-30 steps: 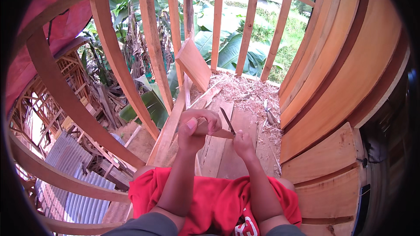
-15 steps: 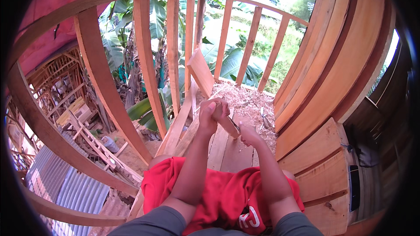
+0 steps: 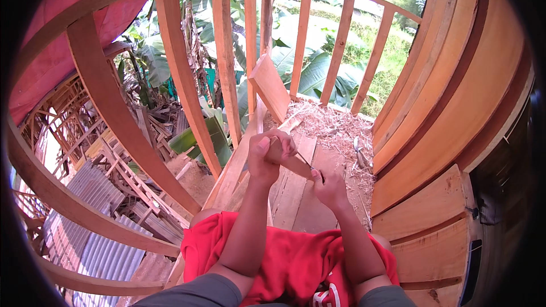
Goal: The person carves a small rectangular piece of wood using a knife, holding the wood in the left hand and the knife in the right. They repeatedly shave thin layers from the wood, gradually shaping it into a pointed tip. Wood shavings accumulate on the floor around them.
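Observation:
My left hand is closed around one end of a short wooden piece, held in the air above my lap. The other end of that piece slants down toward my right hand. In the right fist is a slim, dark, knife-like tool. Its thin shaft runs along the upper side of the wood toward my left fingers. Whether its edge touches the wood cannot be made out. Red cloth covers my lap, below both forearms.
Slatted wooden railing curves round the left and front. A board leans against it. Wood shavings cover the far planks, with a shiny metal object among them. Plank wall stands at right; corrugated sheets lie lower left.
The right hand with the tool has moved down and slightly right, farther from the left hand. More of the tool shows between them. The whole view has also shifted a little.

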Tool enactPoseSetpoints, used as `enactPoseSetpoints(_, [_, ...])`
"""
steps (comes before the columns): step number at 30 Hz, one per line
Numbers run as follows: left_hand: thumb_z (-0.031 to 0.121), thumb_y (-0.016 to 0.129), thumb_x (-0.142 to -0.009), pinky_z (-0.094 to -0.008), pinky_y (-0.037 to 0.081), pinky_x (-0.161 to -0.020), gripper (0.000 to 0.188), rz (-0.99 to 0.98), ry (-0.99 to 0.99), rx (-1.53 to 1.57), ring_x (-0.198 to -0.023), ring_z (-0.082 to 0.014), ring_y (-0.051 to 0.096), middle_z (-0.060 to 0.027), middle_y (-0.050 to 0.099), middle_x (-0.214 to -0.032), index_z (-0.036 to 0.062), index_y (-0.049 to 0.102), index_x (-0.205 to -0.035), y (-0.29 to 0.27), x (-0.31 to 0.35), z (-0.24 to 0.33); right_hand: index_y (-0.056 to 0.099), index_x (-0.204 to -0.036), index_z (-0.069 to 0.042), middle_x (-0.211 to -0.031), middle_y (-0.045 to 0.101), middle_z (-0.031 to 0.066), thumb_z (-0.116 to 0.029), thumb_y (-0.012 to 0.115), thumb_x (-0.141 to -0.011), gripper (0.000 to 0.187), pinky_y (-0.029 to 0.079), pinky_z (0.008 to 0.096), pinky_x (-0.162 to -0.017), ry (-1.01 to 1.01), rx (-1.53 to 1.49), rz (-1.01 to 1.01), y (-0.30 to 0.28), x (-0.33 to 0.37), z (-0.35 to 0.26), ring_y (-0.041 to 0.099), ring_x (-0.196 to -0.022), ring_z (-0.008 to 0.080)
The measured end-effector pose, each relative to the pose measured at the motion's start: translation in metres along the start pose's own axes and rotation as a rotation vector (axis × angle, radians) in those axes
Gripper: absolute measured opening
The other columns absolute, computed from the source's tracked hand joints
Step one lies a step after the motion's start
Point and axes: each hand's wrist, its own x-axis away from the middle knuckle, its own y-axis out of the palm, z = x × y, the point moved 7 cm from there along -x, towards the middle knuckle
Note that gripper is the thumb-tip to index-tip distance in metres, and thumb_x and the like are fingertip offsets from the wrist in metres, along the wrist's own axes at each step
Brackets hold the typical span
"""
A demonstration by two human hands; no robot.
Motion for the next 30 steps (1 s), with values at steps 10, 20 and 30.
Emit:
enactPoseSetpoints(10, [0.043,0.043,-0.089,-0.0327,0.033,-0.059,0.043,-0.082,-0.003,-0.069,-0.056,-0.0154,0.037,-0.0048,0.041,-0.059,0.0044,0.046,-0.071,0.034,-0.007,-0.012,0.067,-0.079,-0.002,-0.067,0.061,0.0222,-0.035,0.051,-0.095,0.040,0.046,0.0498,-0.062,0.045,-0.225,-0.065,0.005,-0.015,0.060,0.063,-0.067,0.0399])
enactPoseSetpoints(20, [0.042,0.043,-0.088,-0.0309,0.029,-0.059,0.036,0.057,0.056,-0.093,-0.058,-0.0141,0.031,-0.0017,0.034,-0.062,0.0103,0.038,-0.074,0.031,-0.011,-0.017,0.062,-0.072,-0.003,-0.058,0.055,0.0177,-0.032,0.055,-0.093,0.037,0.041,0.0439,-0.051,-0.044,-0.284,0.087,0.005,-0.026,0.063,0.057,-0.054,0.0369])
enactPoseSetpoints(30, [0.043,0.042,-0.091,-0.0315,0.029,-0.060,0.035,-0.085,0.034,-0.144,-0.058,-0.0130,0.033,-0.0014,0.036,-0.063,0.0116,0.039,-0.074,0.039,-0.006,-0.012,0.070,-0.084,-0.008,-0.068,0.063,0.0152,-0.030,0.058,-0.090,0.025,0.046,0.0439,-0.057,-0.078,-0.198,0.068,-0.008,-0.019,0.038,0.062,-0.064,0.0351])
